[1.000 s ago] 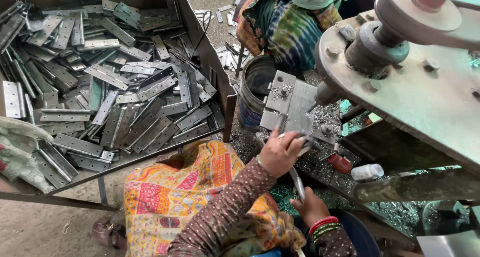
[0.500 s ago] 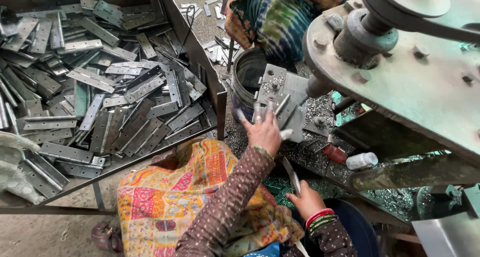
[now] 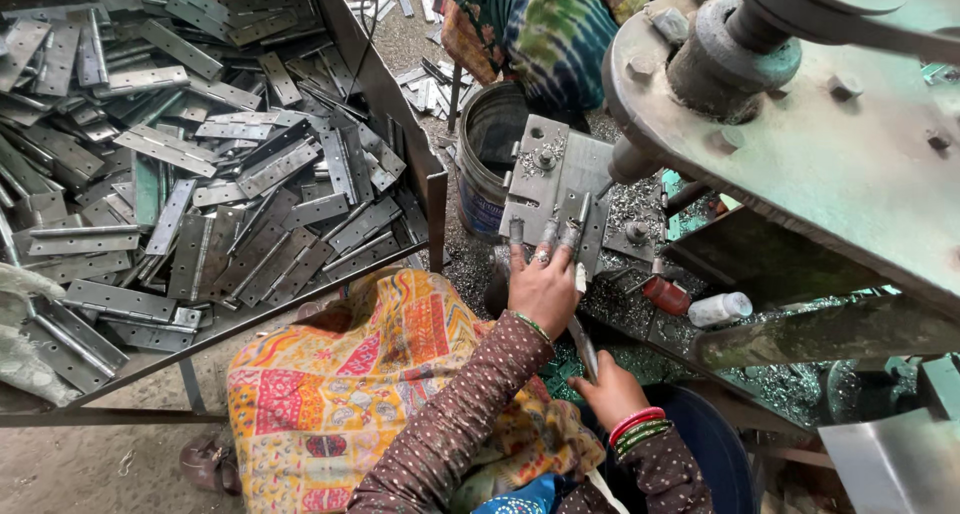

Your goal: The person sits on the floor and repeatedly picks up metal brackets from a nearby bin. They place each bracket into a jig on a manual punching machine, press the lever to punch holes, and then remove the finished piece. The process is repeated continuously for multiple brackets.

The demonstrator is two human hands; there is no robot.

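Note:
My left hand (image 3: pixel 545 284) lies flat on a grey steel jig plate (image 3: pixel 545 169) of the machine, fingers stretched and spread. Its fingertips touch a narrow metal hinge strip (image 3: pixel 583 212) standing on the plate. My right hand (image 3: pixel 610 389), with red bangles at the wrist, is closed around a thin metal lever (image 3: pixel 584 346) just below the left hand. Metal shavings (image 3: pixel 640 214) cover the bed around the plate. A patterned orange cloth (image 3: pixel 350 384) covers my lap.
A big tray (image 3: pixel 395 104) heaped with several steel hinges fills the left. A metal bucket (image 3: pixel 490 159) stands behind the jig. Another person in tie-dye cloth (image 3: pixel 545 24) sits beyond it. A heavy machine plate (image 3: pixel 800 144) overhangs the right; a small white bottle (image 3: pixel 722 308) lies beneath.
My left hand has moved up from the lever area onto the jig plate and its fingers have spread out. My right hand has stayed on the lever.

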